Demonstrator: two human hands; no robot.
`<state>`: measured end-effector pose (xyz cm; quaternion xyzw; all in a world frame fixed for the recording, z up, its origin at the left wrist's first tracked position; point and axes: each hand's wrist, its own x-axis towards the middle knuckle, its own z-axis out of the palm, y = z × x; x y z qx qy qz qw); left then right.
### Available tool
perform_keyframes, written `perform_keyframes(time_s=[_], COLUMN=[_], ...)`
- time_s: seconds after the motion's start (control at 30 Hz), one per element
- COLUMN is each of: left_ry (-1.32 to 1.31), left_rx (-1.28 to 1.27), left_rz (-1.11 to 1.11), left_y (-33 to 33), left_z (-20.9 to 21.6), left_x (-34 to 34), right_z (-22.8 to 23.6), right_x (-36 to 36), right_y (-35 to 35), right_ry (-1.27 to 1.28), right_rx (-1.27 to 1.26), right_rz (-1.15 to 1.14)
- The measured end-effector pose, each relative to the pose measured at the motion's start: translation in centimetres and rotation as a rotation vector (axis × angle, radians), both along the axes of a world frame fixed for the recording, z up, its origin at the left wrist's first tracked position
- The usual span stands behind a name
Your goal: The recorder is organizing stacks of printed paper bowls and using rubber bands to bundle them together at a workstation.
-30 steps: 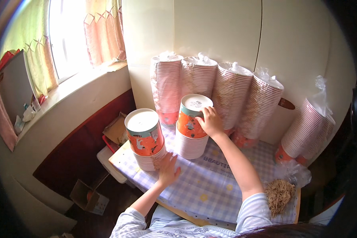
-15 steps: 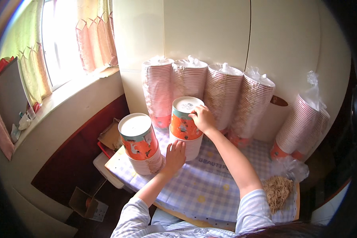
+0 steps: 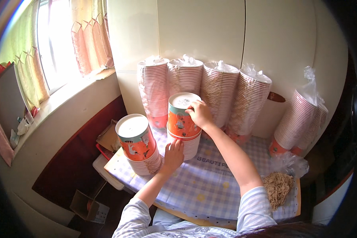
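Observation:
In front of me a stack of upside-down paper buckets (image 3: 189, 147) stands on the table. The top paper bucket (image 3: 180, 122), orange with a teal band and animal pictures, has its white base facing up. My right hand (image 3: 199, 114) pinches that bucket at the edge of its base, thumb and fingers closed. Lower down, my left hand (image 3: 173, 154) rests its outstretched fingers against the side of the stack, near the rims. To the left is a second upside-down bucket stack (image 3: 137, 148) with the same orange and teal print, with twine at its lower rims.
Several tall plastic-wrapped bucket stacks (image 3: 220, 93) line the back of the table. More wrapped stacks (image 3: 295, 123) lean at the right, behind a bundle of tan twine (image 3: 277, 188). A checked cloth (image 3: 182, 190) covers the table. An open carton (image 3: 89, 206) lies at lower left.
The top bucket sits slightly higher on its stack, with a red rim now showing beneath it. My hands keep nearly the same places. The whole view has shifted a little.

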<state>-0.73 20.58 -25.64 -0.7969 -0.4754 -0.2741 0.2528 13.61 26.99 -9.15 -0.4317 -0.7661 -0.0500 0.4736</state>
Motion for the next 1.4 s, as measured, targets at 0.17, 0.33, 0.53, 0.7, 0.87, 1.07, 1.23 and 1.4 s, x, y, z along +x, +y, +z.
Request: perform_keyframes(time_s=[0.17, 0.33, 0.53, 0.7, 0.87, 1.07, 1.23, 1.4], left_ry=[-0.010, -0.014, -0.067, -0.169, -0.521, -1.072, -1.403, -1.306], left_rx=[0.007, 0.027, -0.019, -0.042, -0.161, -0.478, -0.753, -1.011], left_rz=[-0.001, -0.013, -0.052, -0.067, -0.266, -0.390, -0.560, -0.643], left_y=[0.1, 0.1, -0.2, 0.1, -1.1, -2.8, -5.1, -7.9], left_z=[-0.2, -0.2, 0.1, -0.1, -0.6, -3.2, -2.6, -1.4], left_x=[-0.1, 0.0, 0.3, 0.0, -0.3, 0.1, 0.1, -1.0], right_z=[2.2, 3.0, -0.2, -5.1, -10.1, -13.5, -17.4, -23.1], right_x=[0.5, 2.8, 7.3, 10.4, 13.8, 12.9, 11.9, 11.4], right_y=[-0.6, -1.4, -2.8, -5.0, -7.4, -12.9, -17.7, -21.6], right_ry=[0.081, 0.268, 0.734, 1.173, 1.463, 1.619, 1.618, 1.666], right_rx=[0.108, 0.179, -0.017, -0.162, -0.261, -0.390, -0.754, -1.157], right_rz=[0.011, 0.097, 0.142, 0.332, 0.556, 0.650, 0.644, 0.502])
